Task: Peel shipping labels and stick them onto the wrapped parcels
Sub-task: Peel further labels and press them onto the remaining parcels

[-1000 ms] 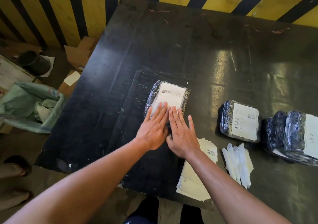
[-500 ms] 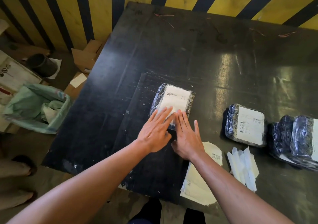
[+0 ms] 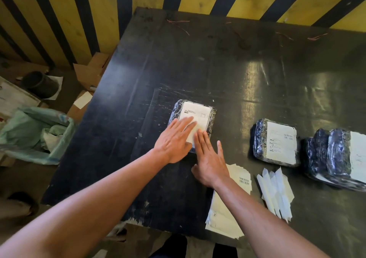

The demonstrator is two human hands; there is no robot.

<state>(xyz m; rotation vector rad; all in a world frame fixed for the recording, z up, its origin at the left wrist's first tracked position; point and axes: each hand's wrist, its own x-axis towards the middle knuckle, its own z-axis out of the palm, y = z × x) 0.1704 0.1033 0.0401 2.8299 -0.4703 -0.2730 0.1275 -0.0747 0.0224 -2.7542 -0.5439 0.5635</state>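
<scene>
While both hands lay flat, neither one held anything. The right hand (image 3: 210, 162) was nearest, with straight fingers reaching up to the near right corner of the white label (image 3: 195, 119). Just under its wrist sat a stack of fresh labels (image 3: 235, 186), and a little way off to its right lay some peeled backing strips (image 3: 275, 192). The left hand (image 3: 174, 138) was beside it, a bit farther out, with straight fingers pressing on the lower part of the label. That label sat on top of the wrapped parcel (image 3: 193, 123), which rested on the black table (image 3: 198, 63) under the fingertips of both hands.

A few things could have gone wrong from there. If the hands had pushed sideways, the shiny wrap could have let the parcel slide, and the label might have ended up crooked. If the far edge got no rub, it might have stayed loose and curled up. A fast rub could have left a bubble or a crease. The right wrist could also have knocked the fresh labels off the table edge.

Farther off to the right of the right hand lay a labelled parcel (image 3: 276, 141) and more parcels (image 3: 336, 154) beyond it.
</scene>
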